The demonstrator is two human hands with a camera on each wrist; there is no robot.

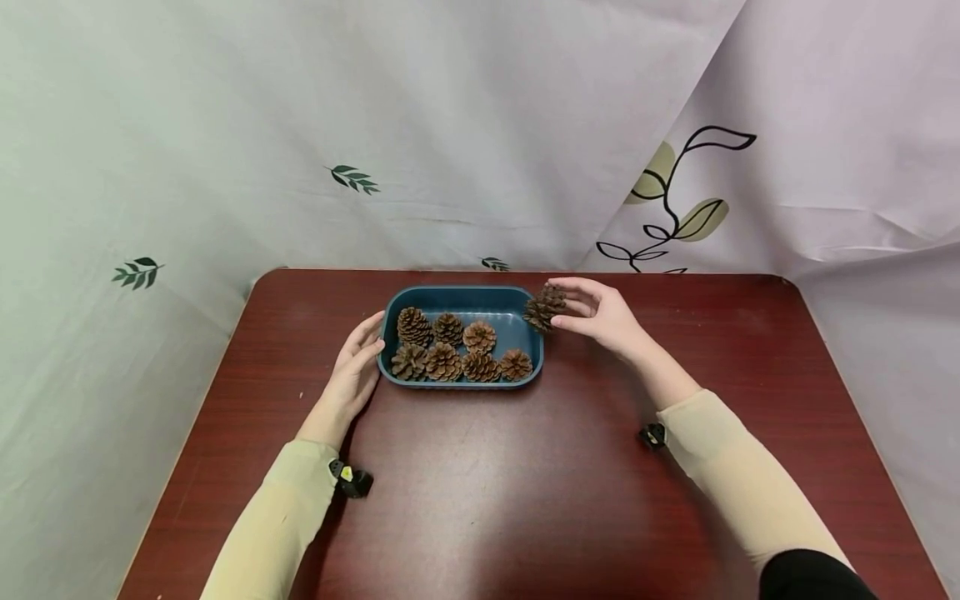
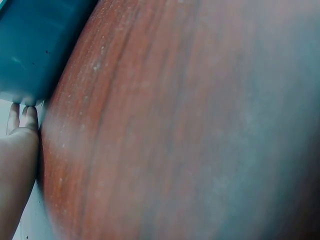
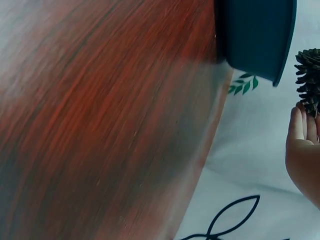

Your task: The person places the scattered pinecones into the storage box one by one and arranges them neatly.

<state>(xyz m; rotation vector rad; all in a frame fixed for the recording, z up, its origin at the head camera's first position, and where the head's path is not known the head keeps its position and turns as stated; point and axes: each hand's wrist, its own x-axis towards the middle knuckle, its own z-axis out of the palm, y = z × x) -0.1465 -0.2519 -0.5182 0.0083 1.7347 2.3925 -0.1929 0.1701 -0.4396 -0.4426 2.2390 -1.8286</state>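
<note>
A dark blue rectangular bin (image 1: 459, 386) sits toward the far side of the table. Inside it, several brown pine cones (image 1: 443, 363) fill the left part and the front row. My left hand (image 1: 354, 367) touches the bin's left end with thumb and fingertips; in the left wrist view, fingers (image 2: 31, 117) press at the blue wall. My right hand (image 1: 600, 317) pinches a darker pine cone (image 1: 545, 308) between thumb and fingers, over the bin's right end. The right wrist view shows this cone upright above the fingertips, higher than the rim.
Under the bin is a glossy reddish-brown table (image 1: 465, 475) with rounded far corners. Close behind its far edge hangs a pale curtain (image 1: 450, 125) with leaf prints. A small black device (image 1: 352, 480) sits at the left wrist and a similar device (image 1: 652, 436) at the right.
</note>
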